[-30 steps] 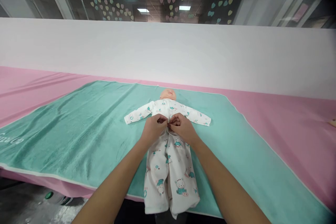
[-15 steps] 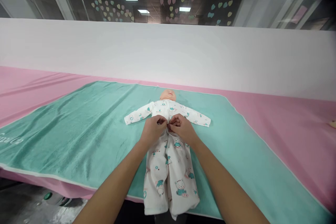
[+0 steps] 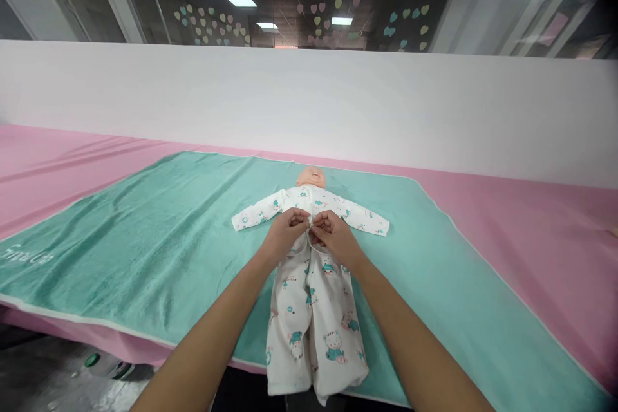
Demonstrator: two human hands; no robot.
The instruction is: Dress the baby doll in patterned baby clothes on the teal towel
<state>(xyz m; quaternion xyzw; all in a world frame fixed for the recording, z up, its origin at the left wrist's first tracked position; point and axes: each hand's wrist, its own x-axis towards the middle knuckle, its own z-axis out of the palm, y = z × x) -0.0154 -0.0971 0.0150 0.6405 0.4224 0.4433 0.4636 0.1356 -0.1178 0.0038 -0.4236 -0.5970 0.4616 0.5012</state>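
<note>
A baby doll lies on its back on a teal blanket, head toward the wall. It wears a white printed top with both sleeves spread, and white printed trousers whose legs hang over the near edge. At the doll's waist, my left hand pinches the clothing between thumb and fingers. My right hand does the same just beside it, the two sets of fingertips nearly touching. The fabric between them is mostly covered, so I cannot tell whether a fastener is there.
Under the blanket lies a pink cover on the table. Behind it stands a low white wall with dark glass above, bearing heart stickers. On the floor at lower left is a bottle with a green cap.
My left fingers have shifted slightly at the waist and more of the white fabric shows between the hands. The whole view has moved a little; the doll lies as before.
</note>
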